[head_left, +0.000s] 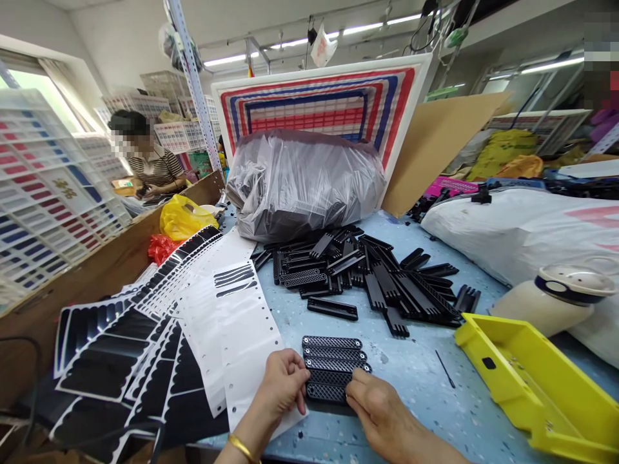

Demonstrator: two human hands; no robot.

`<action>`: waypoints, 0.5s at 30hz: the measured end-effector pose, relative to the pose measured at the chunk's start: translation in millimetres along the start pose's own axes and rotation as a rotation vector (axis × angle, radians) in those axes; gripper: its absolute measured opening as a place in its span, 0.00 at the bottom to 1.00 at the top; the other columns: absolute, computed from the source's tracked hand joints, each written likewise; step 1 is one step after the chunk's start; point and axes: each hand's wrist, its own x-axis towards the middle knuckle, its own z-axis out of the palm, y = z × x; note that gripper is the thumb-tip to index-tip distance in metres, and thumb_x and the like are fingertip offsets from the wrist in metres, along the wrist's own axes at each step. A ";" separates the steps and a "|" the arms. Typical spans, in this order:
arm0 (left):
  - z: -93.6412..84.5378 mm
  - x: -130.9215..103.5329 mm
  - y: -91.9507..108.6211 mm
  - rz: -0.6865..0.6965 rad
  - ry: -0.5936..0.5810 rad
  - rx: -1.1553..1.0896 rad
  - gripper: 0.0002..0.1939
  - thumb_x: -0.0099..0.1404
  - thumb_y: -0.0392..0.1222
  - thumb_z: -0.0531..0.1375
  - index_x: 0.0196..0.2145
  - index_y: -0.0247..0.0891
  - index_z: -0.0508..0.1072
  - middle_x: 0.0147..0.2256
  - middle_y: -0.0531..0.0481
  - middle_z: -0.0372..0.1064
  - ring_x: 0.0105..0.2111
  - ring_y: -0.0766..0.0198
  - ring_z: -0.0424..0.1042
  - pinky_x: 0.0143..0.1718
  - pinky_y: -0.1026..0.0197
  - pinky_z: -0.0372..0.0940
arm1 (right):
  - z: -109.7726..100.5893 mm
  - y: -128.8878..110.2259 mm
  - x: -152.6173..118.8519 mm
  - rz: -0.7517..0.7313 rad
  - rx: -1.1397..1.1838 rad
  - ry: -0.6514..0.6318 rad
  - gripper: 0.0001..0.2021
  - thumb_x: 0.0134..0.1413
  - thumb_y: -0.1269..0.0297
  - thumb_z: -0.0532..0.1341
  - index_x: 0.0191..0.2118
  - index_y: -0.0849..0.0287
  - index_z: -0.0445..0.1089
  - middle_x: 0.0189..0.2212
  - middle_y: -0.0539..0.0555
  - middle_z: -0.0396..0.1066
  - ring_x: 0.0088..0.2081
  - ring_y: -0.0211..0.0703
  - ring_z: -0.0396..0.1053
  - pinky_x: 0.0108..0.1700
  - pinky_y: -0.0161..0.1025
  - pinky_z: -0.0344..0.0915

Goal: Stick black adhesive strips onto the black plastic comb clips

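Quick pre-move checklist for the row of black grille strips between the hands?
1. Four black perforated plastic grille strips lined up side by side: ok.
2. Left hand fingers touching the row's left end: ok.
3. Right hand on the nearest strip's right end: ok.
4. White perforated sticker backing sheet beside the left hand, mostly peeled: ok.
5. Loose pile of black plastic strips behind the row, apart from it: ok.
6. Sticker held in either hand: cannot tell.

No legible text, labels, numbers anywhere in view.
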 end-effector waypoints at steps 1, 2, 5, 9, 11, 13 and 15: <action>0.1 -0.3 0.0 0.003 0.004 -0.004 0.13 0.48 0.49 0.63 0.23 0.40 0.64 0.11 0.59 0.62 0.07 0.70 0.60 0.08 0.71 0.43 | 0.3 0.1 0.2 0.005 0.006 0.000 0.18 0.60 0.78 0.46 0.25 0.59 0.68 0.26 0.56 0.69 0.29 0.43 0.70 0.30 0.37 0.60; 0.3 -0.4 -0.2 0.006 0.007 -0.006 0.14 0.48 0.50 0.63 0.23 0.40 0.64 0.10 0.60 0.61 0.07 0.71 0.58 0.08 0.71 0.43 | 0.4 0.1 0.4 0.011 0.013 -0.001 0.18 0.60 0.77 0.46 0.25 0.59 0.68 0.26 0.56 0.69 0.29 0.43 0.70 0.30 0.37 0.60; -0.1 -0.1 -0.4 -0.007 -0.001 -0.008 0.16 0.48 0.53 0.64 0.23 0.39 0.64 0.10 0.59 0.62 0.07 0.70 0.59 0.09 0.71 0.42 | -0.8 0.0 0.8 0.028 0.041 -0.009 0.18 0.60 0.77 0.46 0.25 0.59 0.68 0.27 0.57 0.69 0.29 0.43 0.69 0.31 0.37 0.60; -2.1 -0.8 1.2 -0.030 -0.018 -0.002 0.18 0.48 0.55 0.64 0.24 0.40 0.64 0.11 0.58 0.63 0.08 0.67 0.63 0.08 0.71 0.41 | -5.1 -1.1 1.0 0.057 0.096 -0.024 0.16 0.60 0.77 0.47 0.26 0.60 0.67 0.28 0.57 0.70 0.31 0.44 0.70 0.32 0.37 0.61; -2.9 -1.8 2.1 -0.033 -0.023 0.004 0.18 0.49 0.56 0.63 0.24 0.40 0.64 0.11 0.58 0.63 0.08 0.67 0.64 0.08 0.71 0.41 | -7.0 -2.2 1.5 0.068 0.102 -0.026 0.16 0.60 0.77 0.48 0.26 0.60 0.67 0.28 0.57 0.70 0.31 0.44 0.70 0.32 0.37 0.62; -3.4 -2.7 2.8 -0.035 -0.028 0.014 0.17 0.51 0.55 0.61 0.24 0.40 0.64 0.12 0.57 0.64 0.09 0.67 0.65 0.08 0.71 0.42 | -8.1 -3.3 2.1 0.062 0.094 -0.026 0.16 0.60 0.77 0.47 0.26 0.60 0.67 0.28 0.57 0.70 0.31 0.44 0.70 0.32 0.38 0.62; -3.3 -2.6 2.7 -0.033 -0.030 0.029 0.15 0.52 0.52 0.62 0.24 0.40 0.64 0.12 0.57 0.64 0.09 0.67 0.65 0.08 0.71 0.42 | -8.4 -4.2 2.5 0.051 0.081 -0.026 0.17 0.60 0.77 0.47 0.26 0.60 0.67 0.28 0.57 0.69 0.31 0.44 0.70 0.32 0.38 0.61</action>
